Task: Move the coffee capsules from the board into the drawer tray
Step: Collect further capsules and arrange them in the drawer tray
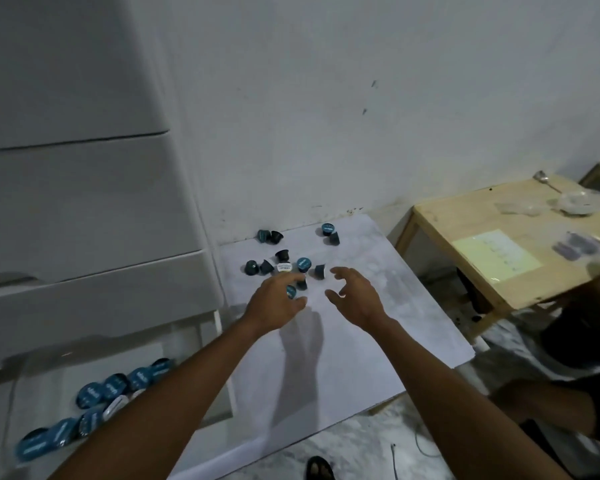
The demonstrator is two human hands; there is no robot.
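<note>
Several dark coffee capsules with teal lids (302, 264) lie scattered on the far part of a white board (343, 358). My left hand (276, 301) hovers over the near edge of the cluster, fingers curled around one teal-lidded capsule (291, 292) between thumb and fingers. My right hand (355, 296) is beside it to the right, fingers spread and curved, holding nothing, just short of a capsule (320, 271). At lower left, the open drawer tray (187, 344) holds rows of several teal-lidded capsules (115, 388), partly hidden by my left forearm.
A white drawer cabinet (84, 202) stands at left against the wall. A low wooden table (499, 244) at right carries a spoon, plastic bags and a yellow sheet. Another person's arm (551, 403) rests at the right. A foot in a sandal (319, 469) shows at the bottom.
</note>
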